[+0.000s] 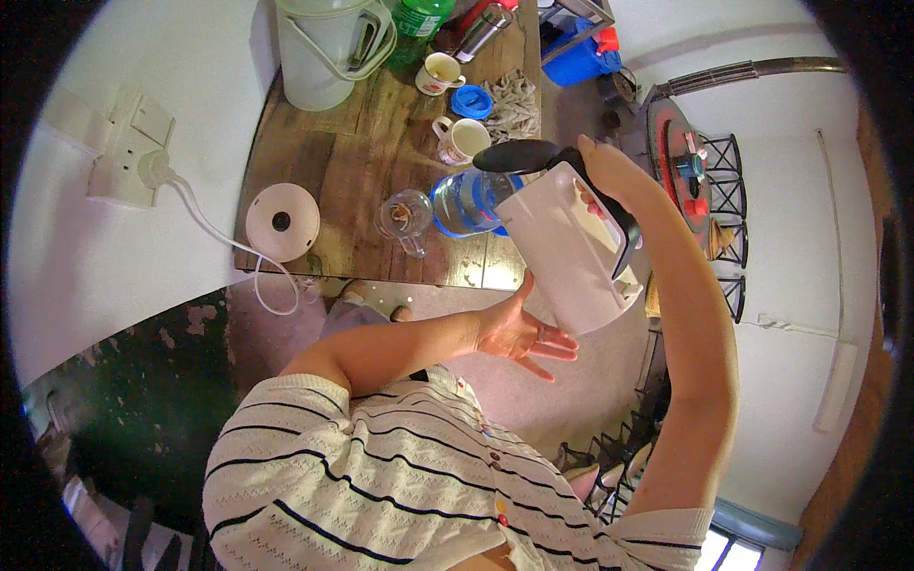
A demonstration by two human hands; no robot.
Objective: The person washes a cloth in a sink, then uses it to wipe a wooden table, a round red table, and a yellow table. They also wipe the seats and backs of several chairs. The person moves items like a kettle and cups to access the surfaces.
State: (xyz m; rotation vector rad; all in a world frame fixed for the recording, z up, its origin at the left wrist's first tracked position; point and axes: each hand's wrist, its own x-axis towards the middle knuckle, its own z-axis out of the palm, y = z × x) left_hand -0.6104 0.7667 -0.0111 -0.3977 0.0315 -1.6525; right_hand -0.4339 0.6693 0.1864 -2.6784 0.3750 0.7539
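Observation:
My right hand [609,176] is closed round the black handle of a white electric kettle [562,247]. The kettle is tipped, with its black lid [514,157] swung open and its mouth toward the table. Beside the kettle's lower side, my left hand [524,333] has its fingers spread; I cannot tell whether it touches the kettle. Just past the kettle's mouth is a large clear water container with blue parts [462,205]. Left of it stands a clear glass mug [405,219] with something brown inside. The round white kettle base [283,222] sits near the wall.
On the wooden table [324,157] are a white lidded pitcher [319,62], a green bottle [416,29], two white mugs [462,141] [439,72], a blue lid [471,102], a grey cloth [514,105] and a steel flask [484,30]. A white cord [214,224] runs from the wall socket [133,147].

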